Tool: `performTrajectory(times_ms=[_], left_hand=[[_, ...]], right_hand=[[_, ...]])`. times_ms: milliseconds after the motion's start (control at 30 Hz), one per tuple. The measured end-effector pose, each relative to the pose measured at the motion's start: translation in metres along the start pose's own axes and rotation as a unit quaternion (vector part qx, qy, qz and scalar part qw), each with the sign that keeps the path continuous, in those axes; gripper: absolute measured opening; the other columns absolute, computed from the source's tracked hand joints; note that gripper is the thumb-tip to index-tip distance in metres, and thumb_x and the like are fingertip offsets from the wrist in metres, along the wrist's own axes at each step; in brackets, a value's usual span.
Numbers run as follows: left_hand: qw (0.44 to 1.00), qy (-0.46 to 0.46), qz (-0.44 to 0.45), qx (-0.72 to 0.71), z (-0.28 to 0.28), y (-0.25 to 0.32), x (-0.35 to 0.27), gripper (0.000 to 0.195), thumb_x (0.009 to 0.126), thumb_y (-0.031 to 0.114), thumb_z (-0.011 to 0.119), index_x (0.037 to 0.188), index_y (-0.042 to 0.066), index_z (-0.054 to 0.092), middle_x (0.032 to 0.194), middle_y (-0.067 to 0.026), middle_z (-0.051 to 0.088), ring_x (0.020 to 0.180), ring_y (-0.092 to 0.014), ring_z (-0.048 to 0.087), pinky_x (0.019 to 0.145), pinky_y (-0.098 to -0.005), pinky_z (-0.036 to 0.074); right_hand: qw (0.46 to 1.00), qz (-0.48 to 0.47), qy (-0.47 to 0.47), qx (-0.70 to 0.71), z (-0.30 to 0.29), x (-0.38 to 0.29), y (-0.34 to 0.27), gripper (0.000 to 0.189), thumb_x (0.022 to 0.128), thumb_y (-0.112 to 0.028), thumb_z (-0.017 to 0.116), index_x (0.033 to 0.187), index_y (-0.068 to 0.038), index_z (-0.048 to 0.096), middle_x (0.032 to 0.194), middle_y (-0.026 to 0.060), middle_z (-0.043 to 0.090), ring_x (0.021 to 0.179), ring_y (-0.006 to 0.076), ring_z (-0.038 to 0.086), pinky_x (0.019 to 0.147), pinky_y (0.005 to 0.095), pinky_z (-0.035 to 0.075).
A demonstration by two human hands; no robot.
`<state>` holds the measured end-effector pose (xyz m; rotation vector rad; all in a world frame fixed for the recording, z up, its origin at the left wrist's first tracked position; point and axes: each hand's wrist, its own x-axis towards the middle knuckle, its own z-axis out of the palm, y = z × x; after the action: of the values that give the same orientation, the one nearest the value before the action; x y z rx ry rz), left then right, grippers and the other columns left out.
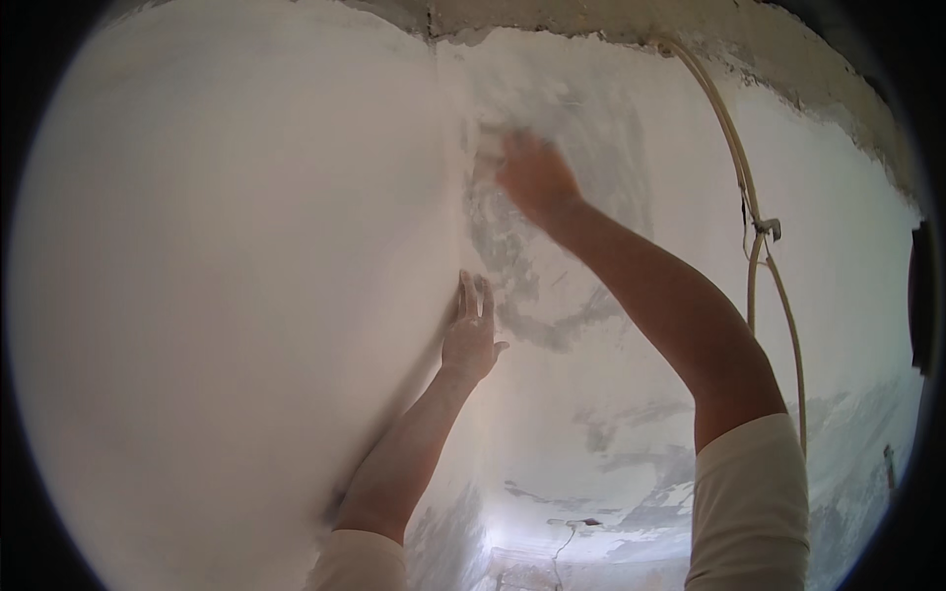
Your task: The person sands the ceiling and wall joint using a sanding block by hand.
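Note:
My left hand, coated in pale dust, is raised at the inside corner where two plastered surfaces meet. Its fingers are extended with gaps between them, the thumb sticks out to the right, and nothing shows in it. Above and to the right, my right hand is at the patchy plastered surface, its fingers bent towards the corner. Motion blurs it; a pale, flat-looking shape lies at its fingertips, and I cannot tell whether the hand holds this. Grey damp-looking smears surround the right hand.
Pale cables hang on the right, joined near a small metal bracket. Rough bare concrete borders the plaster along the top. A smooth plastered surface fills the left. Near the bottom, a thin wire dangles from a small hole.

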<state>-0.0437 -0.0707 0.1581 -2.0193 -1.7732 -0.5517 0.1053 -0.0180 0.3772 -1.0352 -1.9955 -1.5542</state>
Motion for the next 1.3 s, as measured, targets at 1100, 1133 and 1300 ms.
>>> performTrajectory(times_ms=[1100,1133,1300], left_hand=[[0.876,0.017,0.106,0.47,-0.291,-0.05,-0.01,0.042,0.101,0.023,0.066,0.141,0.011,0.065,0.16,-0.0082,0.052,0.153,-0.019,0.038,0.129,-0.043,0.027],[0.874,0.008,0.129,0.468,-0.286,-0.054,-0.011,0.039,0.101,0.023,0.065,0.138,0.01,0.068,0.158,-0.0074,0.054,0.152,-0.018,0.04,0.127,-0.0421,0.029],[0.879,-0.105,0.135,0.444,-0.286,-0.032,-0.008,0.025,0.103,0.024,0.064,0.12,0.011,0.077,0.138,-0.0045,0.068,0.139,-0.015,0.051,0.12,-0.0387,0.035]], right_hand=[[0.988,-0.132,-0.028,0.079,0.016,-0.04,-0.076,0.04,0.09,-0.019,0.076,0.128,-0.01,0.071,0.124,0.0145,0.061,0.105,0.0256,0.062,0.079,0.0311,0.06],[0.995,-0.097,-0.013,0.023,0.0,-0.019,-0.063,0.04,0.09,-0.018,0.075,0.129,-0.008,0.07,0.123,0.015,0.061,0.104,0.0254,0.062,0.079,0.0318,0.059],[1.0,-0.017,0.002,-0.001,0.008,-0.043,-0.086,0.051,0.092,-0.013,0.072,0.14,-0.003,0.06,0.123,0.0181,0.061,0.098,0.0251,0.061,0.079,0.0343,0.058]])
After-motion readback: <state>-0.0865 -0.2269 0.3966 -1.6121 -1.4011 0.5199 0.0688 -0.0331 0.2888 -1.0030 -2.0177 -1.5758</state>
